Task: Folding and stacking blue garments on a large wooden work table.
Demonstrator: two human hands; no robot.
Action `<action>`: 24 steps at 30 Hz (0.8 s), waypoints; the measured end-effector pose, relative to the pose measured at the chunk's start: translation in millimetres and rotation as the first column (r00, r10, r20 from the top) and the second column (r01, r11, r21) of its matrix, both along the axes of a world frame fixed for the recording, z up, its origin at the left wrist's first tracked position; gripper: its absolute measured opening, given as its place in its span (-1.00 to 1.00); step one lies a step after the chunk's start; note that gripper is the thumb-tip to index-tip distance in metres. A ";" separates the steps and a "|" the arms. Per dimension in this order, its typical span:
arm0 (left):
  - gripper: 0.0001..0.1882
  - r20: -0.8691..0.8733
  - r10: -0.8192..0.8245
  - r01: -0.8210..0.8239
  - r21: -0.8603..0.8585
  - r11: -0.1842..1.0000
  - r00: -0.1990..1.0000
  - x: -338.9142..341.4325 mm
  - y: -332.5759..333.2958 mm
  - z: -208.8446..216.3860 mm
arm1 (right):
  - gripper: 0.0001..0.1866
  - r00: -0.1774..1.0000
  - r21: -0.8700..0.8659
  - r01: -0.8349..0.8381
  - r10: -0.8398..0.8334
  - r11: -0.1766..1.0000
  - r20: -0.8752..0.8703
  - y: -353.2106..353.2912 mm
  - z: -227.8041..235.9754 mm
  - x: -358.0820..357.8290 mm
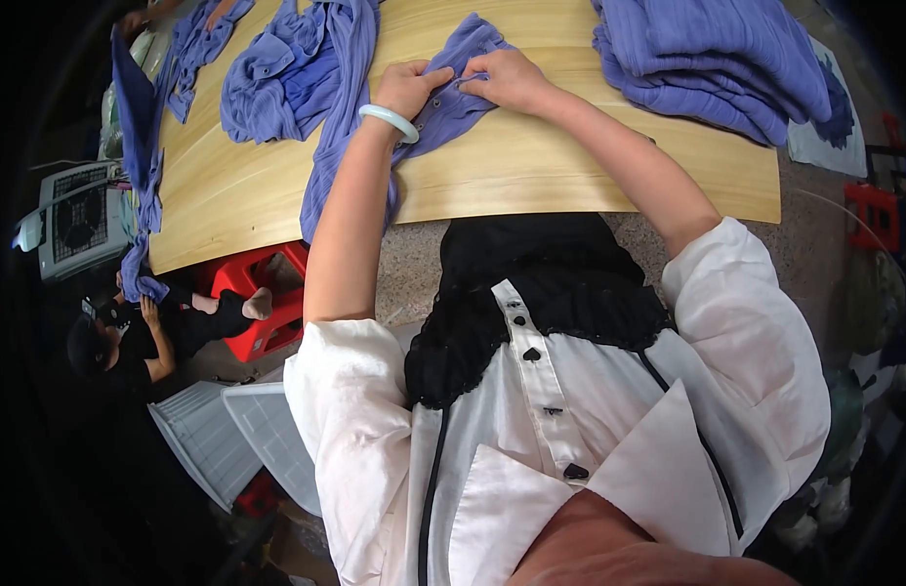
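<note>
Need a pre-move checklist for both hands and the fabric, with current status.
1. Left hand gripping the purple fabric: ok.
2. Right hand gripping the same piece: ok, fingertips pinched.
3. Folded purple stack clear of both hands: ok, off to the right.
4. Bracelet clear of fabric: cannot tell, they overlap in view.
5. Leftmost purple strip fully on the table: not ok, hangs down to a co-worker's hand.
</note>
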State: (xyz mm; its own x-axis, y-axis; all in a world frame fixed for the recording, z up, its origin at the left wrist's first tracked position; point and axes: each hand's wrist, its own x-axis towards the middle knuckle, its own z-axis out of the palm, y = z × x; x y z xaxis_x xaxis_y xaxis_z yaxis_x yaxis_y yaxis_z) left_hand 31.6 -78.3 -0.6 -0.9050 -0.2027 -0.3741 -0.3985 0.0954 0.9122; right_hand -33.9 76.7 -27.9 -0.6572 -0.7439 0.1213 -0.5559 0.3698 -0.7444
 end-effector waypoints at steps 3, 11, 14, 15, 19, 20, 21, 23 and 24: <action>-0.83 0.036 0.000 0.001 -0.013 1.000 0.999 0.7 3.0 -2.0 | -0.73 1.000 0.031 0.018 -0.017 0.999 -0.023 6.1 -0.3 0.5; -0.71 0.146 -0.098 0.130 -0.233 0.964 0.984 -11.7 -11.2 -10.3 | -0.70 0.998 0.040 0.016 -0.018 0.999 0.055 34.5 -3.8 -11.8; -0.65 0.150 -0.139 0.193 -0.454 0.870 0.979 -26.8 0.9 -3.7 | -0.70 0.998 0.076 0.001 -0.006 0.997 0.065 36.6 0.6 -12.6; -0.60 0.128 -0.128 0.177 -0.532 0.828 0.983 -30.9 7.5 -1.1 | -0.70 0.998 0.076 0.004 -0.009 0.997 0.064 36.8 0.7 -13.0; -0.61 0.198 -0.161 0.246 -0.559 0.792 0.967 -45.8 15.2 -10.6 | -0.72 0.992 0.012 0.075 -0.076 0.997 0.099 33.9 -2.2 -13.4; -0.61 0.200 -0.166 0.252 -0.559 0.790 0.966 -45.2 16.1 -12.7 | -0.73 0.990 -0.008 0.084 -0.083 0.996 0.114 33.7 -1.9 -13.3; -0.67 0.184 -0.165 0.237 -0.505 0.830 0.969 -44.0 16.6 -14.6 | -0.73 0.989 -0.009 0.089 -0.088 0.996 0.116 34.3 -1.5 -13.1; -0.73 0.171 -0.161 0.222 -0.450 0.865 0.972 -41.8 14.5 -18.2 | -0.77 0.996 0.007 0.045 -0.046 0.999 0.076 35.1 -0.1 -12.0; -0.71 0.154 -0.165 0.218 -0.446 0.868 0.974 -39.9 11.6 -19.8 | -0.77 0.996 0.004 0.045 -0.045 0.999 0.077 35.1 -0.3 -11.8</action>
